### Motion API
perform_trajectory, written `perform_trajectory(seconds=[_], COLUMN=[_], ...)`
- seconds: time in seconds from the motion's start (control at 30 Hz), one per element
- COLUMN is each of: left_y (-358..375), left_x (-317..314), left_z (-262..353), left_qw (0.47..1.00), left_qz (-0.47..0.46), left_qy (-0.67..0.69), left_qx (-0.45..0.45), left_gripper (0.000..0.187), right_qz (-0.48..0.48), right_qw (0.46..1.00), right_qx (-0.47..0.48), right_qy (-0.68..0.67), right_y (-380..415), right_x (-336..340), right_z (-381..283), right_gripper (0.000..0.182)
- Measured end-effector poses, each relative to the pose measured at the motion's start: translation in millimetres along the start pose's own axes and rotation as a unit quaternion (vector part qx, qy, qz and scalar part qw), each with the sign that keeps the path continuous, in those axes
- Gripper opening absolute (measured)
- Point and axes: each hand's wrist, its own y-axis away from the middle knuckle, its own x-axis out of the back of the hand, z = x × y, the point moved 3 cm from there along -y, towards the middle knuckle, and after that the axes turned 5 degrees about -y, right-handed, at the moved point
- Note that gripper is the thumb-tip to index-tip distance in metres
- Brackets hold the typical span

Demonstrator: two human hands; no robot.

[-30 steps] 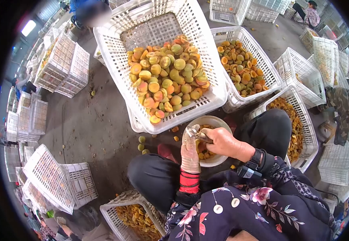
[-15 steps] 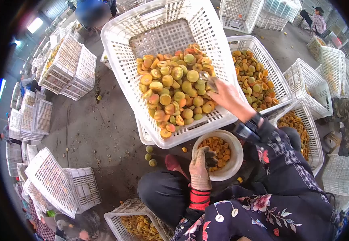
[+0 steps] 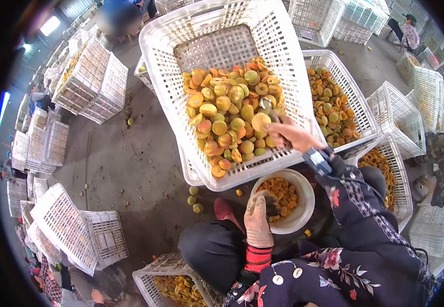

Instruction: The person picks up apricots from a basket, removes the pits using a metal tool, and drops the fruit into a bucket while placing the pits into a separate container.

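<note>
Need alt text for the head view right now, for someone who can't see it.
The right hand, holding a small metal tool, picks an apricot from a tilted white crate of fruit. The gloved left hand rests at a white bowl of pits.

Fruit-processing shed (stacked crates (image 3: pixel 86 82), apricots (image 3: pixel 232 115))

Bowl (image 3: pixel 303 215) before crate (image 3: pixel 278 46), fruit (image 3: pixel 232 115) in crate

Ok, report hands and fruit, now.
Right hand lifting an apricot from the tilted crate, tool alongside. Gloved left hand at bowl. Nothing obstructing.
</note>
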Motion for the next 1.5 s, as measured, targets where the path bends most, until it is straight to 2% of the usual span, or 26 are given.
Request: perform_trajectory(seconds=[0.07,0.13,0.23,0.27,0.3,0.33,0.37,0.6,0.63,0.73,0.77,0.87,0.93,1.0,1.07,1.17,1.3,1.4,1.47,1.5], left_y=[0.6,4.2,10.6,13.0,14.3,17.7,17.3,39.7,42.8,46.0,47.3,39.7,36.6,36.0,38.8,38.4,38.3,40.8,51.5,51.4], left_x=[1.7,-2.5,-0.8,-2.3,-4.8,-3.0,1.3,7.6,6.7,11.0,9.8,21.2,20.0,17.1,12.8,7.1,5.2,15.7,35.6,53.4], left_z=[1.5,14.7,20.6,25.2,32.7,38.3,39.5,77.0,83.0,88.6,91.7,82.4,77.4,72.5,71.3,72.3,74.8,85.2,121.4,139.1], left_qw=[1.000,0.999,0.997,0.995,0.989,0.988,0.986,0.983,0.983,0.985,0.982,0.987,0.992,0.991,0.993,0.995,0.992,0.994,0.974,0.963], left_qz=[-0.005,-0.013,-0.054,-0.066,-0.103,-0.099,-0.106,-0.094,-0.095,-0.106,-0.116,-0.125,-0.094,-0.087,-0.065,-0.033,-0.002,0.016,0.058,0.072], left_qy=[0.018,0.026,0.028,0.036,0.063,0.107,0.112,0.117,0.111,0.099,0.102,0.056,0.018,-0.058,-0.050,0.011,-0.023,0.027,-0.101,-0.104], left_qx=[0.002,-0.019,-0.050,-0.066,-0.087,-0.054,-0.055,-0.110,-0.113,-0.095,-0.109,-0.084,-0.077,-0.089,-0.080,-0.090,-0.127,-0.102,-0.197,-0.238], left_gripper=[0.029,0.032,0.044,0.047,0.051,0.050,0.051,0.063,0.061,0.052,0.040,0.037,0.040,0.053,0.050,0.048,0.050,0.051,0.049,0.047], right_qz=[-0.036,-0.048,-0.088,-0.107,-0.123,-0.138,-0.144,-0.099,-0.099,-0.120,-0.134,-0.136,-0.154,-0.171,-0.138,-0.097,-0.080,-0.087,-0.078,-0.066], right_qw=[0.994,0.987,0.995,0.993,0.986,0.963,0.953,0.939,0.925,0.898,0.887,0.863,0.859,0.854,0.892,0.912,0.920,0.923,0.918,0.952], right_qx=[-0.042,-0.062,-0.024,-0.043,0.035,0.115,0.109,0.179,0.221,0.229,0.263,0.260,0.263,0.270,0.165,0.154,0.198,0.227,0.190,0.082], right_qy=[-0.096,-0.139,-0.050,0.009,0.106,0.202,0.244,0.275,0.292,0.355,0.355,0.411,0.410,0.411,0.397,0.368,0.330,0.298,0.338,0.288], right_y=[41.4,77.7,117.0,129.1,132.1,134.2,140.9,157.6,159.7,162.3,160.6,160.6,161.7,164.2,168.1,173.4,173.8,170.5,170.2,166.0], right_x=[-20.7,-37.5,-63.0,-72.0,-76.4,-80.9,-87.6,-112.4,-117.9,-125.6,-126.5,-123.5,-126.6,-130.8,-131.6,-129.7,-131.9,-137.7,-132.5,-125.2], right_z=[3.8,10.1,10.0,2.1,10.5,18.3,11.1,-7.3,-11.3,-21.0,-20.5,-11.6,-7.1,-6.0,-2.3,10.8,19.9,13.5,-5.0,-3.9], right_gripper=[0.017,0.027,0.058,0.060,0.061,0.062,0.064,0.066,0.067,0.067,0.066,0.065,0.065,0.065,0.063,0.061,0.058,0.057,0.054,0.046])
